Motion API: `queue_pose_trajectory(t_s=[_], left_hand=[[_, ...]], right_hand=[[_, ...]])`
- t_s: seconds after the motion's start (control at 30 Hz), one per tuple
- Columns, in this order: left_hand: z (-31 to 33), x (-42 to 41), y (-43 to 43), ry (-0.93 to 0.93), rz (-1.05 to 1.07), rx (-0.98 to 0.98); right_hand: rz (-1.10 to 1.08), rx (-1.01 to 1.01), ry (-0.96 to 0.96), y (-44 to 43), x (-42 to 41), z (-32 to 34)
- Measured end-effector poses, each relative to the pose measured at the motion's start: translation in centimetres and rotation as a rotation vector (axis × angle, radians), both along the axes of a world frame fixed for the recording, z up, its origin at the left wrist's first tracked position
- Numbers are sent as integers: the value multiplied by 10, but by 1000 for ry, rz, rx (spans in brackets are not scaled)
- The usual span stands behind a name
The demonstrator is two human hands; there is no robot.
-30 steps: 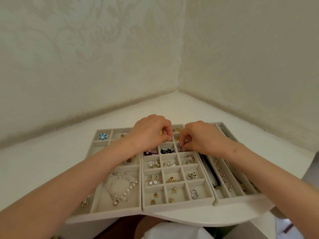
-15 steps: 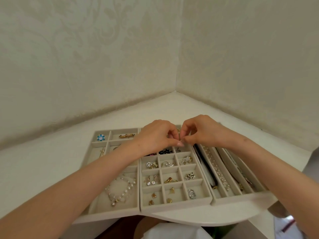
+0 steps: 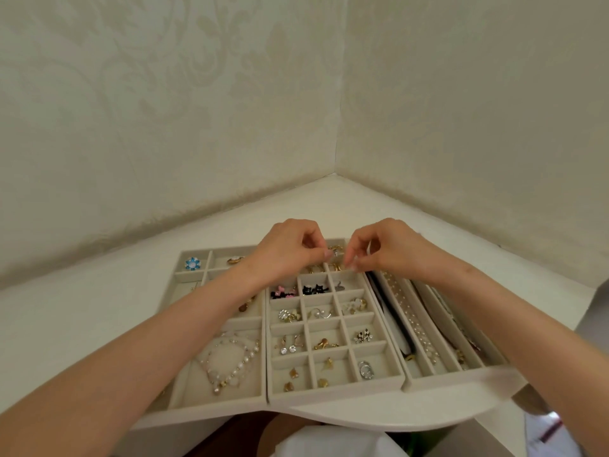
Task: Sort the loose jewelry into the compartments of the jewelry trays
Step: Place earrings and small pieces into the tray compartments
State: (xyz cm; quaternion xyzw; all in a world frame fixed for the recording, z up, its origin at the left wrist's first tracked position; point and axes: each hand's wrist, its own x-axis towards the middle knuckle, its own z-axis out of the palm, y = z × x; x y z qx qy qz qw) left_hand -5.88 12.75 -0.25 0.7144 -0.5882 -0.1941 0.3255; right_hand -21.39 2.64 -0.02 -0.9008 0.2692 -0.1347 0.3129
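Hands had drawn apart since half a second before: then the fingertips met over the middle tray, now a gap showed between them, with gold pieces in the far compartments visible through it. The trays themselves lay as before.

On the left, the left tray (image 3: 184, 399) held a blue flower brooch (image 3: 192, 263) in its far corner cell and a pearl bracelet (image 3: 230, 364) in the big near one; the left forearm crossed over its middle cells and hid much of what lay there. The left hand (image 3: 286, 250) hovered above the far end of the middle tray (image 3: 333, 392), thumb and forefinger pinched narrowly together; whether they gripped anything I could not tell, the tips being too small and blurred.

In the middle tray's grid sat small earrings: a black cat pair (image 3: 313, 289), a pink-bowed pair beside it, pearl and crystal studs, gold bits nearest me, a silver ring (image 3: 365, 370) in the near right cell.

The right hand (image 3: 384, 249) hung just across the gap, its fingertips likewise nipped close, and what they held, if anything, was not to be made out. Under its wrist the right tray (image 3: 461, 377) ran in long channels, a pearl strand (image 3: 407, 311) in one; the farther channels were hidden by the forearm, their contents a dark muddle.
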Motion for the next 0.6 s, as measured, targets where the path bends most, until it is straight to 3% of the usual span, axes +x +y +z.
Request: queue_pose_trajectory(t_s=[0.13, 0.27, 0.6], left_hand=[[0, 1, 0, 8, 59, 7], [1, 1, 1, 45, 62, 7], [2, 6, 5, 151, 6, -3]], right_hand=[[93, -260, 203, 11, 4, -5], [134, -419, 282, 17, 9, -5], [128, -409, 337, 15, 11, -3]])
